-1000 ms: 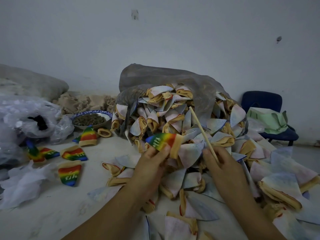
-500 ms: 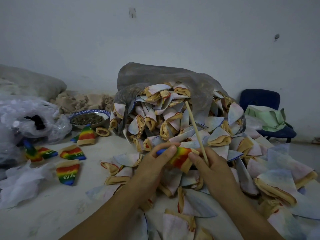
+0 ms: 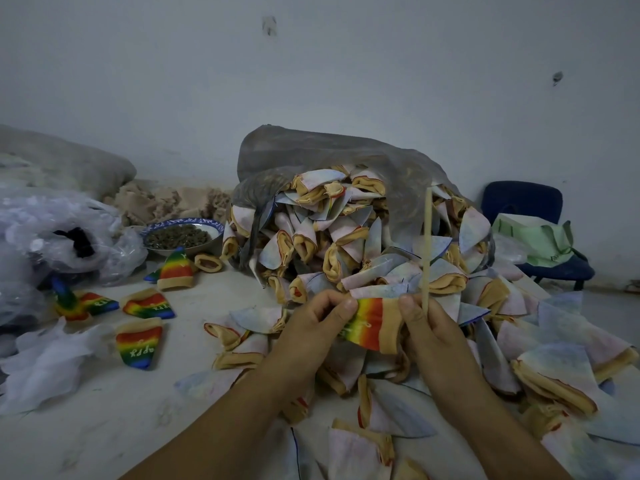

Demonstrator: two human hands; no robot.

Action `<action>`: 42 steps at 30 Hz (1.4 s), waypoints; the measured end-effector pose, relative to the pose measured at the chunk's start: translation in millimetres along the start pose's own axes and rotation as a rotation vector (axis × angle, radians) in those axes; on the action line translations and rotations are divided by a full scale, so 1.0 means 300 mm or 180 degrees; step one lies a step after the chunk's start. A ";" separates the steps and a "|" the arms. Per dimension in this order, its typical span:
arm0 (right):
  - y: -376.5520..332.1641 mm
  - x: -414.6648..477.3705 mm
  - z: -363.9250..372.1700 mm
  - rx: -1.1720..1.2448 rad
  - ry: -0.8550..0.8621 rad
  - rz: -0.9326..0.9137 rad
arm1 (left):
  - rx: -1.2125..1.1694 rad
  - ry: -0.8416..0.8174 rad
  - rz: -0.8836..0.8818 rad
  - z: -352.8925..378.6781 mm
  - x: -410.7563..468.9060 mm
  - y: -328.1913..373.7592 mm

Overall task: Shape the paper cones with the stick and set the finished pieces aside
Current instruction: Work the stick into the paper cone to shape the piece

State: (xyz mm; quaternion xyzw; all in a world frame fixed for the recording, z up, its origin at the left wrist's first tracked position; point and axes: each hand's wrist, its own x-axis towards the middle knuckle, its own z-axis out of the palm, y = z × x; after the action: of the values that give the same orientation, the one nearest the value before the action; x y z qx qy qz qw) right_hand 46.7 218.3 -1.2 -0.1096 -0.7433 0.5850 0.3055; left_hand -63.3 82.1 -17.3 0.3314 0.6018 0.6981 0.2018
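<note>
Head camera is looking down on two bare hands working just in front of a heap. The left hand (image 3: 311,327) is pinching the narrow end of a rainbow-striped paper cone with a tan band (image 3: 370,329) between its thumb and curled fingers. The right hand (image 3: 436,334) is gripping the cone's wide, tan-banded end, its thumb lying across the band. That same right hand is also clasping a thin pale wooden stick (image 3: 428,244), which is standing nearly upright out of the fist, its top reaching in front of a grey translucent plastic sack (image 3: 311,157). Whether the stick's lower end is entering the cone I cannot tell, since the fingers are hiding it. The cone is lying roughly level between the two hands, raised above a big heap of pale, tan-edged unshaped cones (image 3: 346,244) that is spilling out of the sack and across the whitish floor (image 3: 104,434). Well to the left, several finished rainbow cones (image 3: 139,342) are lying scattered on the floor, one of them standing just beside a blue-rimmed bowl of dark seeds (image 3: 188,220). Crumpled clear plastic bags (image 3: 52,230) are sitting at the far left. At the right, by the wall, a dark blue chair (image 3: 519,202) is carrying a pale green bag (image 3: 533,237).
</note>
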 end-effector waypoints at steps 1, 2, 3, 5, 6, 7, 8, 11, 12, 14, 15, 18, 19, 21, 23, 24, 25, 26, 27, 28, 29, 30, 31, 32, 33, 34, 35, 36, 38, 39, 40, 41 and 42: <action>-0.003 0.009 -0.021 0.0024 0.0156 0.0090 | -0.0137 0.0137 -0.0016 -0.016 0.005 0.003; -0.007 0.021 -0.046 0.0033 0.0378 0.0140 | -0.0382 0.0346 -0.0082 -0.034 0.014 0.006; -0.007 0.028 -0.069 -0.0017 0.0590 0.0146 | -0.0653 0.0554 -0.0163 -0.052 0.022 0.005; -0.008 0.024 -0.082 -0.0274 0.0685 0.0046 | -0.0946 0.0673 -0.0214 -0.060 0.029 0.003; -0.010 0.017 -0.067 -0.0364 0.0577 -0.0014 | -0.0966 0.0559 -0.0213 -0.046 0.030 0.003; -0.008 0.008 -0.045 -0.0381 0.0453 -0.0058 | -0.0960 0.0448 -0.0221 -0.027 0.030 -0.001; -0.005 0.000 -0.018 -0.0393 0.0319 -0.0074 | -0.0962 0.0417 -0.0247 -0.010 0.029 -0.010; -0.007 -0.012 0.025 -0.0455 -0.0007 -0.0112 | -0.1050 0.0364 -0.0264 0.008 0.027 -0.021; -0.007 -0.010 0.030 -0.0437 -0.0074 -0.0098 | -0.1047 0.0358 -0.0269 0.004 0.026 -0.022; -0.004 -0.010 0.037 -0.0490 -0.0159 -0.0099 | -0.0997 0.0372 -0.0258 -0.003 0.020 -0.026; 0.000 -0.009 0.039 -0.0591 -0.0166 -0.0132 | -0.0979 0.0368 -0.0248 -0.001 0.018 -0.026; 0.001 -0.008 0.037 -0.0714 -0.0140 -0.0202 | -0.0964 0.0381 -0.0249 0.000 0.019 -0.027; 0.003 -0.008 0.036 -0.0690 -0.0123 -0.0190 | -0.0929 0.0390 -0.0216 -0.002 0.019 -0.030; 0.007 -0.011 0.038 -0.0669 -0.0118 -0.0127 | -0.0827 0.0453 -0.0173 -0.001 0.018 -0.036; 0.011 -0.012 0.040 -0.0562 -0.0072 -0.0023 | -0.0810 0.0528 -0.0175 0.003 0.020 -0.030; 0.014 -0.009 0.035 -0.0484 -0.0011 0.0019 | -0.0852 0.0576 -0.0181 -0.002 0.022 -0.022; 0.019 -0.002 0.023 -0.0440 0.0092 0.0049 | -0.0942 0.0654 -0.0179 -0.011 0.025 -0.014; 0.023 0.007 0.007 -0.0433 0.0247 0.0097 | -0.1047 0.0753 -0.0163 -0.025 0.029 -0.006; 0.029 0.014 -0.009 -0.0426 0.0404 0.0171 | -0.1120 0.0830 -0.0139 -0.040 0.032 0.000; 0.032 0.017 -0.022 -0.0417 0.0498 0.0244 | -0.1142 0.0854 -0.0118 -0.050 0.031 0.004; 0.034 0.017 -0.026 -0.0426 0.0501 0.0277 | -0.1095 0.0819 -0.0084 -0.049 0.029 0.007; 0.030 0.014 -0.021 -0.0438 0.0423 0.0266 | -0.1004 0.0762 -0.0037 -0.039 0.025 0.008; 0.028 0.008 -0.007 -0.0446 0.0289 0.0205 | -0.0937 0.0696 -0.0009 -0.025 0.022 0.004; 0.025 0.001 0.010 -0.0479 0.0138 0.0126 | -0.0892 0.0634 -0.0011 -0.009 0.018 -0.001; 0.027 -0.004 0.024 -0.0552 0.0006 0.0067 | -0.0826 0.0574 -0.0020 0.002 0.014 -0.007; 0.027 -0.007 0.034 -0.0608 -0.0098 0.0032 | -0.0749 0.0527 -0.0035 0.009 0.011 -0.011; 0.029 -0.007 0.039 -0.0638 -0.0185 0.0017 | -0.0671 0.0511 -0.0046 0.013 0.009 -0.011; 0.028 -0.007 0.041 -0.0649 -0.0249 0.0015 | -0.0621 0.0520 -0.0061 0.013 0.008 -0.010; 0.022 -0.008 0.039 -0.0559 -0.0262 -0.0016 | -0.0628 0.0538 -0.0110 0.013 0.007 -0.007; 0.017 -0.010 0.038 -0.0454 -0.0234 -0.0035 | -0.0671 0.0511 -0.0153 0.017 0.005 -0.005; 0.010 -0.013 0.038 -0.0352 -0.0209 -0.0048 | -0.0698 0.0456 -0.0205 0.021 0.002 0.000; 0.007 -0.015 0.038 -0.0267 -0.0194 -0.0049 | -0.0678 0.0384 -0.0258 0.026 -0.003 0.003; 0.003 -0.016 0.037 -0.0178 -0.0190 -0.0023 | -0.0631 0.0305 -0.0316 0.029 -0.007 0.003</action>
State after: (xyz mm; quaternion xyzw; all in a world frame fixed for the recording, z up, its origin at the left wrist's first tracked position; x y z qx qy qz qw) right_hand 43.8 207.2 -5.2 -0.0979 -0.7685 0.5659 0.2821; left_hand -55.6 86.8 -16.5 0.2458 0.5545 0.7583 0.2389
